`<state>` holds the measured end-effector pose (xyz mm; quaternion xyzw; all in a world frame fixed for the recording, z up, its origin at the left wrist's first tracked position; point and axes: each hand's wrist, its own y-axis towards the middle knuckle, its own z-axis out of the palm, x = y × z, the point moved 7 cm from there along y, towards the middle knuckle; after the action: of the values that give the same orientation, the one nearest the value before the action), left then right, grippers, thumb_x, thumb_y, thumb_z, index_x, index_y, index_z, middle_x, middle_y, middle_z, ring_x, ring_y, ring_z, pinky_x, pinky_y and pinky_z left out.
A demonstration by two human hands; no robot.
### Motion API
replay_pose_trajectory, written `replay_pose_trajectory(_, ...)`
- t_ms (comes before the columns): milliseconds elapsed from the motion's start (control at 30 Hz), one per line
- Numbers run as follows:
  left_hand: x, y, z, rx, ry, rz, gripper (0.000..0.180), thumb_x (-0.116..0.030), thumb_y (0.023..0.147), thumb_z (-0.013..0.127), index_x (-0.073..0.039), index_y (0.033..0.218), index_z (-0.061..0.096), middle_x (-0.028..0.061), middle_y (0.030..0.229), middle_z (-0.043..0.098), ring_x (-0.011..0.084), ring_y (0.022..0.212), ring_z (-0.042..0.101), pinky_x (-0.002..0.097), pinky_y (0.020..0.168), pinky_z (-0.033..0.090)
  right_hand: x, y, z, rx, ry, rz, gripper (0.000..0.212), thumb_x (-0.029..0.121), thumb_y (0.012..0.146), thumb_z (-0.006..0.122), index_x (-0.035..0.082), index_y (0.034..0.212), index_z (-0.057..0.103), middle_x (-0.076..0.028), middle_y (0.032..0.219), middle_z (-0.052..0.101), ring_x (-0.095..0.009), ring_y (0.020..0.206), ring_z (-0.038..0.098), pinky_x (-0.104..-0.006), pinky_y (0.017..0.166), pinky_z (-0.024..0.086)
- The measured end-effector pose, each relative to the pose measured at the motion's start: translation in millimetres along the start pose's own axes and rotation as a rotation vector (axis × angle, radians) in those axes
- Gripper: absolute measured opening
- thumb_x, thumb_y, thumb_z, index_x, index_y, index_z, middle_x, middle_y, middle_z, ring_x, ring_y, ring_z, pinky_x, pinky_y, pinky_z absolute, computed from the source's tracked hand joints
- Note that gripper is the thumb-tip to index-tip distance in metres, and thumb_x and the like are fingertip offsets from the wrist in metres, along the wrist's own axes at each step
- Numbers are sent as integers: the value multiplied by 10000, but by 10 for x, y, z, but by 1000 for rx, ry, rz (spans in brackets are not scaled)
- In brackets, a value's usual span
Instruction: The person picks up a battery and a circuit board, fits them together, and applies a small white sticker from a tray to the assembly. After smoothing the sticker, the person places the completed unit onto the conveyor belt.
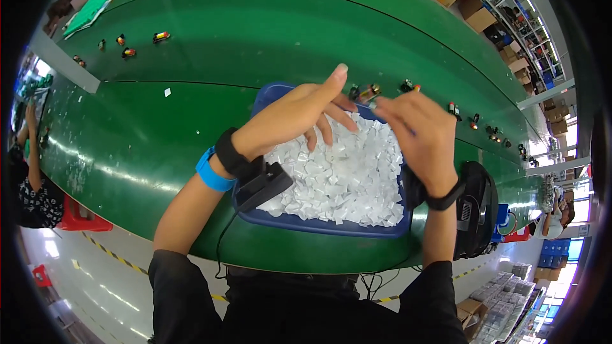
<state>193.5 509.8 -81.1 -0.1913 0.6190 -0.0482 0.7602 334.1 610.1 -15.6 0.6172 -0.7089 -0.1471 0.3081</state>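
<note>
My left hand hangs over a blue tray heaped with small white square pieces. Its thumb points up and its fingers are spread, with nothing visible in them. Above the tray's right side, my right hand is closed in a pinch, slightly blurred; what its fingertips hold is too small to name. Just beyond the tray's far rim, close to both hands' fingertips, lies a small dark component with an orange-copper part. Each wrist wears a black band, and a blue strap circles the left one too.
Similar small components lie along the green workbench to the left and right. At the right stands a black fan-like machine. A dark box with a cable hangs at my left wrist. Other people sit at both bench ends.
</note>
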Motion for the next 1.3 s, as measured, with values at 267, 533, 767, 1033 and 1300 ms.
replay_pose_trajectory(267,68,-54,175,132,175,122,342,-298,1022,657,11,1163,612,99,916,738,58,633,583,218,488,428,187,-222,-52,-36,5,-183,177,21,758,762,83,924,772,-2,826,688,-145,630,636,-269,492,469)
replay_pose_trajectory(533,-30,-104,239,84,247,312,390,-266,969,738,4,1202,579,61,898,703,79,699,630,241,533,487,178,-236,-189,-26,64,-195,167,17,763,812,44,926,785,-35,809,704,-147,634,645,-251,503,466)
replay_pose_trajectory(767,-4,-79,273,105,154,173,265,-134,969,719,-13,1164,587,97,1029,719,79,720,625,216,564,502,85,-281,-174,17,228,-133,170,14,805,802,36,971,772,-46,860,711,-159,658,655,-255,525,485)
replay_pose_trajectory(1033,46,-47,307,20,211,237,303,-191,944,761,-26,1148,610,58,920,704,70,693,627,221,540,490,-108,-329,-36,56,356,165,148,30,841,796,11,947,694,-73,886,692,-182,706,668,-267,563,508)
replay_pose_trajectory(1300,12,-122,340,17,269,197,212,-110,981,693,-25,1137,576,66,919,716,61,650,587,215,547,481,-103,-355,-5,114,397,193,122,18,884,750,10,934,639,-71,891,670,-201,757,666,-286,602,520)
